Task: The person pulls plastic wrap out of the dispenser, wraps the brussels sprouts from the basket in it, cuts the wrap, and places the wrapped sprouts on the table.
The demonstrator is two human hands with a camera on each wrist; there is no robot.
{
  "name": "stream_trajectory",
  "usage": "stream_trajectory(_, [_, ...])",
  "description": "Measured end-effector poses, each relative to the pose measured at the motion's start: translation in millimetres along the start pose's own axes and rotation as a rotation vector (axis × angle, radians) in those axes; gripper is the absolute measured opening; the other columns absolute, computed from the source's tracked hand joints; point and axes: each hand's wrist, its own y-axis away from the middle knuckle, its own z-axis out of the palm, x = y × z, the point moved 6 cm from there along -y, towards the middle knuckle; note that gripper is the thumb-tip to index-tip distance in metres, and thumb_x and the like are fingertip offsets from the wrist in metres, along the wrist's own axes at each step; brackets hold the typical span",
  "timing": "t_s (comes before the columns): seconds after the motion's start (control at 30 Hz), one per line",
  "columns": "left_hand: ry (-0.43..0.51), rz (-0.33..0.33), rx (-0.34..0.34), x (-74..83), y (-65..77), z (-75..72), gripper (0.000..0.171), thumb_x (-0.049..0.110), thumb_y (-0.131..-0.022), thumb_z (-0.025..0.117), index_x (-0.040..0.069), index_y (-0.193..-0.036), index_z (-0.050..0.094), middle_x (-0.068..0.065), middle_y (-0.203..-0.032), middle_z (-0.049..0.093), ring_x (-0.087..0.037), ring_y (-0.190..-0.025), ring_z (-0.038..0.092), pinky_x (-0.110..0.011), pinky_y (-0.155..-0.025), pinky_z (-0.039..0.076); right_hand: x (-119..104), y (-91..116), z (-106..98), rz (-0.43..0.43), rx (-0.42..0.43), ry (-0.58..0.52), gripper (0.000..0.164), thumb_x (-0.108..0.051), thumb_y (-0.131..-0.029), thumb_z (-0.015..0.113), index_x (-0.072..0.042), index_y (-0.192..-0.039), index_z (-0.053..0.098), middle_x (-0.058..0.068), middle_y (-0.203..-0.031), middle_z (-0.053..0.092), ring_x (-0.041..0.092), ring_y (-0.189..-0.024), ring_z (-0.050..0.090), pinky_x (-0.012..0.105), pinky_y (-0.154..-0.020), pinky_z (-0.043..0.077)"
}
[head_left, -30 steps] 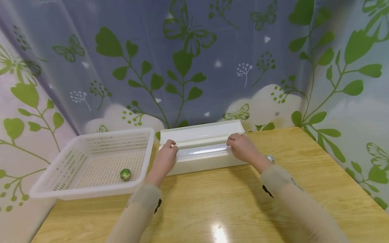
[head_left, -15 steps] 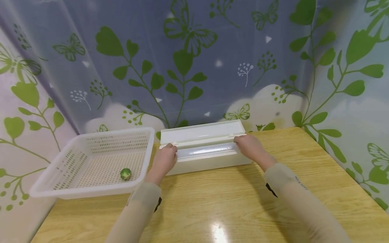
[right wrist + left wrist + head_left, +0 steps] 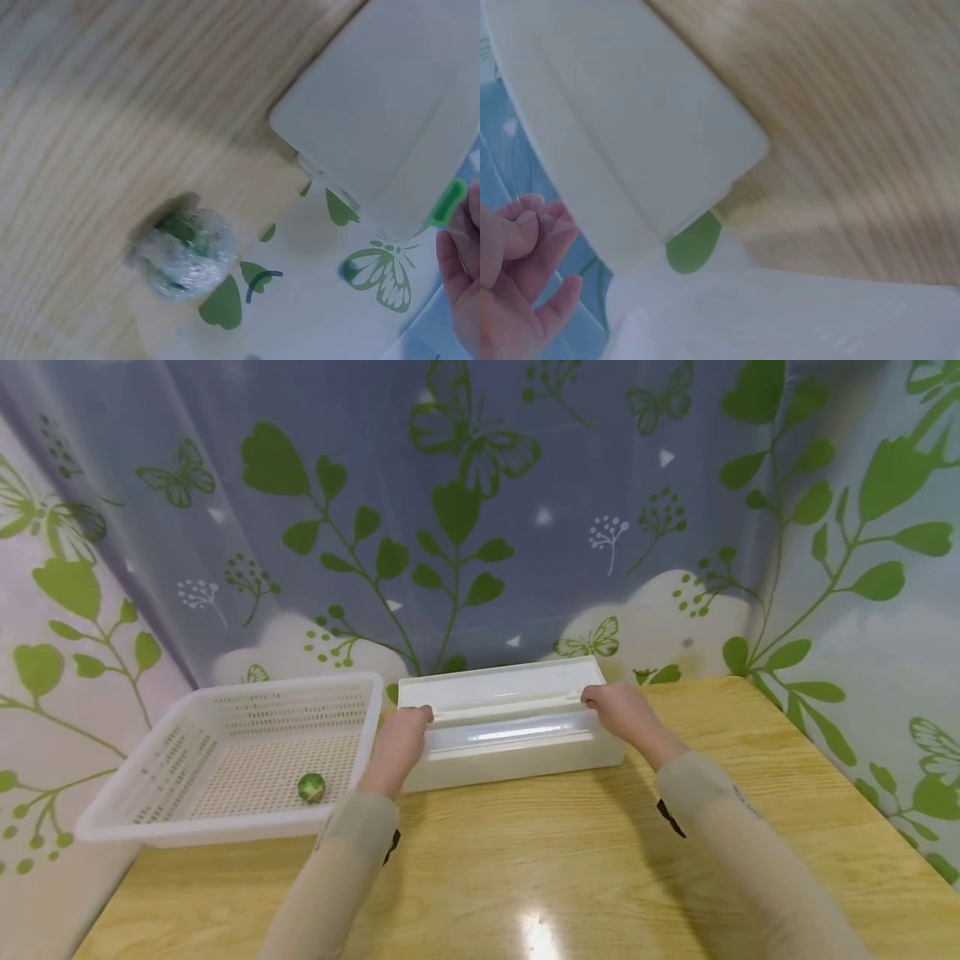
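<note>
1. a long, white, rectangular plastic box [image 3: 510, 766] sits on the yellow wood-grain table [image 3: 510, 868], its flat white lid [image 3: 495, 685] raised at the back.
2. inside it lies a roll of clear, shiny plastic film [image 3: 517, 732], stretching lengthwise between the 2 hands.
3. the left hand [image 3: 397, 747] is at the box's left end, thumb and forefinger closed together, pinching what looks like the film's edge; its other fingers are loosely bent.
4. the right hand [image 3: 626, 718] is at the right end, fingers curled in with almost no gap, apparently pinching the film too; the right wrist view cuts off part of it.
5. a small, bright green tab [image 3: 450, 201] shows at the box corner, just beside the right fingers.
6. a round green ball in crinkled clear wrapping [image 3: 187, 255] rests on the table near the box's right end.
7. left of the box, a white, perforated plastic basket [image 3: 225, 835] holds 1 round green sprout [image 3: 311, 787].
</note>
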Motion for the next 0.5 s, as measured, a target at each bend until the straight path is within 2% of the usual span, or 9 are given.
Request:
stream_trajectory(0.1, [0.013,-0.023,0.002,0.2,-4.7,-5.5,0.025,-0.011,-0.076,0.053,0.004,-0.093,0.063,-0.013,-0.090,0.064,-0.029,-0.080,0.060,-0.038,-0.065,0.049,-1.7,-3.8,-6.0,-0.011,-0.007,0.011,0.013,0.002,-0.084,0.056,0.002,-0.094,0.064,0.015,-0.088,0.064,0.027,-0.077,0.061,0.035,-0.067,0.049])
stream_trajectory(0.27, [0.035,-0.074,-0.032,-1.7,-10.1,-16.2,0.027,-0.010,-0.078,0.051,0.005,-0.096,0.064,-0.012,-0.092,0.064,-0.028,-0.082,0.060,-0.040,-0.063,0.049,-1.6,-9.9,-14.9,0.012,-0.041,-0.001,0.014,0.001,-0.084,0.056,0.001,-0.096,0.064,0.014,-0.090,0.064,0.027,-0.080,0.061,0.035,-0.068,0.049])
stream_trajectory(0.5, [0.025,-0.040,-0.030,-1.9,-13.6,-31.6,0.028,-0.012,-0.077,0.051,0.004,-0.096,0.063,-0.011,-0.089,0.065,-0.026,-0.081,0.060,-0.037,-0.064,0.049,-5.0,-15.1,-31.7,-0.005,-0.023,0.026,0.014,-0.001,-0.084,0.057,0.001,-0.095,0.065,0.014,-0.089,0.065,0.028,-0.080,0.060,0.036,-0.070,0.048])
